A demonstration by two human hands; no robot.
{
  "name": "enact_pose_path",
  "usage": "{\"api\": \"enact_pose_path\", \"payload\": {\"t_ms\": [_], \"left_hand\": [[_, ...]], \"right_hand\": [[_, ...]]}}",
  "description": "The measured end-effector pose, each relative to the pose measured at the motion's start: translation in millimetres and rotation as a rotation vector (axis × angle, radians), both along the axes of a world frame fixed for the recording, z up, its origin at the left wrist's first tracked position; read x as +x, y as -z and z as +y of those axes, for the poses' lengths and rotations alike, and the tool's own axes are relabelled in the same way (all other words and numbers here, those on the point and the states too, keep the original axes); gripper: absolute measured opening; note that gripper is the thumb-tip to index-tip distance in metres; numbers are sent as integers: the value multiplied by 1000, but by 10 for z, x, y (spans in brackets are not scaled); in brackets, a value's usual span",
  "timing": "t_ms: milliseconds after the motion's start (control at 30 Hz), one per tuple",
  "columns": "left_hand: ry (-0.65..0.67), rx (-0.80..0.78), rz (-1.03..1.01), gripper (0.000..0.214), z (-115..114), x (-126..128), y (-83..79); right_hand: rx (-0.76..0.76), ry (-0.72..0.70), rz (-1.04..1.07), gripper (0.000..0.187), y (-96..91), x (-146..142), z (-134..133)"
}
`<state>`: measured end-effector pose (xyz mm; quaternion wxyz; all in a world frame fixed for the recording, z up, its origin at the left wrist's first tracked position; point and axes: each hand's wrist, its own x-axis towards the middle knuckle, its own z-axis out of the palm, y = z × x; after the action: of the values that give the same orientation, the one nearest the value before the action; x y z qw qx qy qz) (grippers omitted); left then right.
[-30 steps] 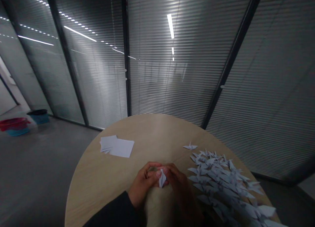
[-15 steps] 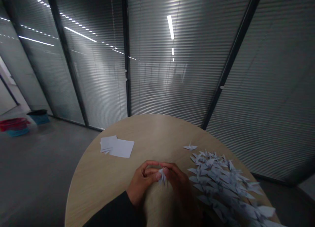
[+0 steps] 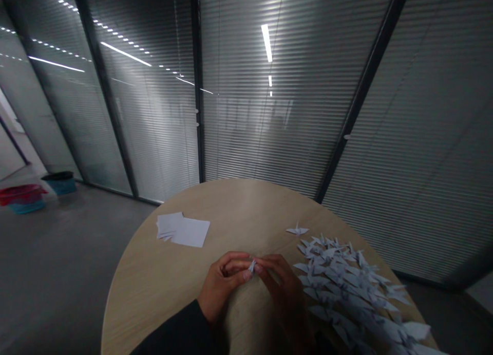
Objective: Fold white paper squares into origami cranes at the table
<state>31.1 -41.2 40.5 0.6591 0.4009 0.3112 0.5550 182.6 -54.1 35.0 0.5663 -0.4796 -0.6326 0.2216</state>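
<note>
Between my two hands is a small folded white paper [image 3: 251, 266], pinched near the front middle of the round table. My left hand [image 3: 225, 278] grips it from the left with thumb and fingers. From the right, the fingertips of my right hand [image 3: 280, 283] close on it too. Most of the folded paper is hidden by the fingers, so its full shape does not show. To the right of my right hand lie many folded paper cranes [image 3: 346, 278] in a spread group, and a single paper crane [image 3: 297, 230] stands apart behind them.
Several white paper sheets [image 3: 190, 231] lie loosely stacked at the left of the wooden table [image 3: 246, 201]. Glass partitions with blinds [image 3: 262, 139] rise just behind the table. On the floor at far left stand a red-lined blue bin [image 3: 25, 198] and a black-lined one [image 3: 60, 183].
The folded paper shows less between my fingers and now looks narrower and tilted. My right thumb and fingers have shifted slightly around it; the left hand stays nearly in place.
</note>
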Motion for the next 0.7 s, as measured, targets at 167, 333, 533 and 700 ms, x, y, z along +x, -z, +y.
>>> {"api": "enact_pose_path", "payload": {"t_ms": [167, 333, 533, 700], "left_hand": [[-25, 26, 47, 45, 16, 6, 23], [-38, 38, 95, 45, 17, 0, 35], [-69, 34, 127, 41, 13, -2, 30], [-121, 47, 137, 35, 14, 1, 3]], "right_hand": [[26, 52, -40, 17, 32, -2, -8], [18, 72, -87, 16, 52, 7, -2], [62, 84, -61, 18, 20, -33, -15], [-27, 22, -35, 19, -33, -49, -48]]}}
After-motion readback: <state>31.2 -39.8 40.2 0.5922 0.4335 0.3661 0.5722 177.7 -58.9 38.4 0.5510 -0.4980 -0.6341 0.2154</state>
